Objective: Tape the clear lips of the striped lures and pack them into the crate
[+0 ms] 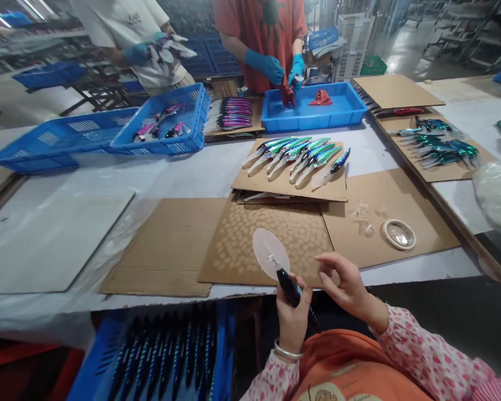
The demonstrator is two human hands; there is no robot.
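A dark fishing lure (290, 287) with a clear oval lip (271, 253) is in my left hand (293, 314), its lip pointing up and away from me. My fingers wrap round the lure's body, so part of it is hidden. To the right, my right hand (346, 287) hovers with thumb and forefinger apart, holding nothing visible. Beneath both hands lies the front edge of a spotted cardboard sheet (237, 239). Beyond it, several blue-green lures (300, 153) rest on stacked cardboard (250, 181).
A tape roll (386, 231) and clear scraps (364, 227) lie on cardboard at right. Below the table edge, a blue crate (223, 345) holds several dark lures. Across the table, gloved co-workers stand by blue trays (317, 120). More green lures (446, 147) lie far right.
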